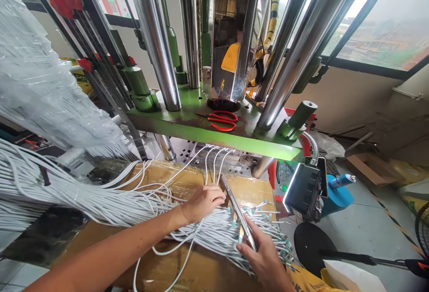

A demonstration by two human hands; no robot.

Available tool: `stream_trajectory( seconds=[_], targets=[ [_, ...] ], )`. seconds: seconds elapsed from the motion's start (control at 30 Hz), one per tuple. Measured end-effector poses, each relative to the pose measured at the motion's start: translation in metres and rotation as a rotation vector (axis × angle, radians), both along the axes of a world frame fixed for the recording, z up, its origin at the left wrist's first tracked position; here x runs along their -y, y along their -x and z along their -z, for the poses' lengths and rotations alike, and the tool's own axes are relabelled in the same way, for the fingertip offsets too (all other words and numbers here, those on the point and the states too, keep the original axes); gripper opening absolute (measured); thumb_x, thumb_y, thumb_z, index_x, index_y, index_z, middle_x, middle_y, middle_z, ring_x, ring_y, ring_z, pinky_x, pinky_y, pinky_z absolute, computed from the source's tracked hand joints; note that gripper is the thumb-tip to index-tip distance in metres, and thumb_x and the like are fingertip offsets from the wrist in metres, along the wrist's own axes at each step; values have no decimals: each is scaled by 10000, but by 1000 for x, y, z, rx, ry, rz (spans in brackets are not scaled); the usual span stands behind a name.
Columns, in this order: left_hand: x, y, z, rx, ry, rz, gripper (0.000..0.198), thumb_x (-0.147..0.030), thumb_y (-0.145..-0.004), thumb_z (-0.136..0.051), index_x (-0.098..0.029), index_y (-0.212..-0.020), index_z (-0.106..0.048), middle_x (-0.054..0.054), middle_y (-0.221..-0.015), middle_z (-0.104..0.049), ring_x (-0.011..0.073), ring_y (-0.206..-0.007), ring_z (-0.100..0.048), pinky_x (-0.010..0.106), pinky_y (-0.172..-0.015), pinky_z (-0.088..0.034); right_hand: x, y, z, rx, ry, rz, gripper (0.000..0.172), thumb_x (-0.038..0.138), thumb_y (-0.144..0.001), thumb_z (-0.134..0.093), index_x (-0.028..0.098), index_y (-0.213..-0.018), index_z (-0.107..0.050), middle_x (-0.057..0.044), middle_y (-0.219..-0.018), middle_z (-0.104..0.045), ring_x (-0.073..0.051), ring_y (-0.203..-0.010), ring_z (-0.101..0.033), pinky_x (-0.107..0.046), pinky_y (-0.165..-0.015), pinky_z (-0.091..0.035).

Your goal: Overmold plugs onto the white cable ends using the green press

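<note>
Head camera shows your right hand (264, 249), its grip wrapped around a slim metal bar (238, 213) slanting over white cables (114, 209) on the brown-topped desk (254, 189), while your left hand (203, 203) curls near the bar's far end, and I cannot tell whether its grip holds anything.

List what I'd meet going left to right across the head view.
Clear plastic wrapping → green threaded post → left hand → right hand, gripping a slim metal bar → blue spray can.
</note>
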State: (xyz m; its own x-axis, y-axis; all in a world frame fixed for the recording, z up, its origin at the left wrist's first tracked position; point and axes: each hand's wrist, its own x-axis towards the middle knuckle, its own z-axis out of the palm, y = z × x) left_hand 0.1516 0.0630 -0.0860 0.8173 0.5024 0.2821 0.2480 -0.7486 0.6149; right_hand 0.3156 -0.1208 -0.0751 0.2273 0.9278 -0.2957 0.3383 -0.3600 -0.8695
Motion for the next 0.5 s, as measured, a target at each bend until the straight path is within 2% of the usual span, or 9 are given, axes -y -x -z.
stream_trajectory(
  seconds=[0.03,0.1,0.17,0.23,0.3,0.37,0.4,0.47,0.5],
  targets=[
    [-6,-1,-4,-26,-22,43,217,-153,-831,-626,-180,-1039,-683,82,-1103,-681,220,-1036,-606,331,-923,-460,1,-2,-3,75,30,-40,638,238,-725,-565,162,-1354,-491,-84,-1181,-639,-210,-906,-615,-303,-896,-458],
    [-18,-5,-11,-101,-82,156,446,-211,-765,-718,-185,-1196,-607,111,-1305,-572,268,-1220,-499,380,-1036,-386,3,-9,-13,308,95,-130,626,229,-740,-578,191,-1358,-487,-88,-1104,-668,-226,-880,-633,-321,-853,-480],
    [-28,-10,-17,-175,-133,250,529,-273,-739,-750,-180,-1231,-581,121,-1313,-567,287,-1244,-480,404,-1064,-357,-4,-16,-26,621,114,-210,500,274,-750,-628,250,-1248,-590,-79,-1007,-677,-269,-896,-632,-343,-768,-502],
    [-33,-15,-20,-208,-161,283,492,-292,-749,-741,-170,-1203,-598,116,-1234,-623,283,-1192,-527,398,-1046,-374,-25,-21,-38,875,15,-254,304,354,-782,-642,272,-1073,-677,-70,-945,-667,-288,-910,-624,-342,-701,-507],
    [-33,-20,-22,-227,-178,277,492,-305,-740,-746,-166,-1190,-604,112,-1200,-641,283,-1172,-541,396,-1034,-382,-66,-22,-47,993,-162,-262,250,368,-848,-589,244,-1047,-677,-69,-978,-665,-257,-940,-616,-326,-747,-506],
    [-30,-23,-23,-236,-167,244,442,-341,-719,-756,-193,-1120,-643,85,-1170,-656,272,-1154,-553,390,-1035,-378,-123,-19,-52,1033,-306,-244,299,297,-906,-515,180,-1160,-622,-94,-1100,-649,-226,-1033,-586,-311,-872,-469],
    [-28,-25,-24,-226,-162,186,395,-355,-712,-756,-210,-1068,-665,70,-1160,-658,266,-1150,-554,391,-1043,-368,-155,-15,-53,1058,-352,-220,300,260,-916,-492,143,-1164,-614,-116,-1131,-641,-232,-1067,-569,-324,-911,-447],
    [-26,-25,-22,-180,-194,-38,396,-371,-706,-752,-230,-1066,-663,69,-1216,-625,277,-1200,-512,430,-1082,-312,-216,-6,-53,1091,-406,-179,268,242,-936,-465,106,-1095,-632,-123,-1071,-660,-235,-1025,-585,-353,-896,-449],
    [-26,-25,-19,-155,-231,-181,474,-382,-701,-755,-231,-1134,-631,89,-1289,-575,299,-1252,-460,469,-1101,-271,-241,-1,-53,1102,-437,-171,258,260,-932,-490,107,-1090,-625,-106,-1064,-659,-228,-1001,-593,-366,-885,-458]
  ],
)
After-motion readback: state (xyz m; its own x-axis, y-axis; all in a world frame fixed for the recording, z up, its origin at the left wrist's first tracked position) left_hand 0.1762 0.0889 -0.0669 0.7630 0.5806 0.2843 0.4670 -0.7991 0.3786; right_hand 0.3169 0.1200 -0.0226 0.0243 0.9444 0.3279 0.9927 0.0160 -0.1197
